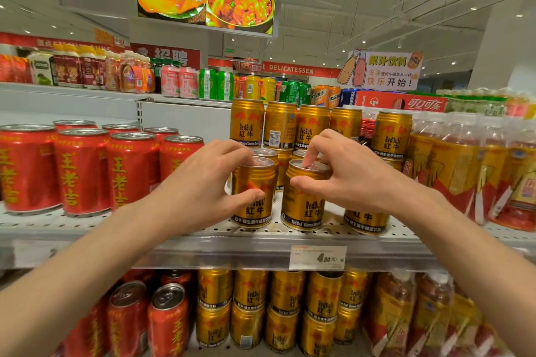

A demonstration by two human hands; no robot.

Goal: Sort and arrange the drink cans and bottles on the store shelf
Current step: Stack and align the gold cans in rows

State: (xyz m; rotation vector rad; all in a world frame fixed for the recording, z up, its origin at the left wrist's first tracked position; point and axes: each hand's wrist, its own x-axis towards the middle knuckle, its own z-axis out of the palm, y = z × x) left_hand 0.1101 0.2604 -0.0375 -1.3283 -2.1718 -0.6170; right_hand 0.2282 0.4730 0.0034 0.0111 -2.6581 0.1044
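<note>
Two gold Red Bull cans stand at the front of the white perforated shelf (162,233). My left hand (203,182) wraps the left gold can (255,206), thumb across its front and fingers over its top. My right hand (348,171) grips the right gold can (304,209) at its rim, fingertips on the lid. A third gold can (366,220) stands to the right, partly hidden by my right wrist. More gold cans (280,124) are stacked in a raised row behind.
Red herbal tea cans (82,171) fill the shelf's left part. Bottled drinks in gold and red labels (455,171) crowd the right. A price tag (317,257) hangs on the shelf edge. The shelf below holds more red and gold cans (249,307).
</note>
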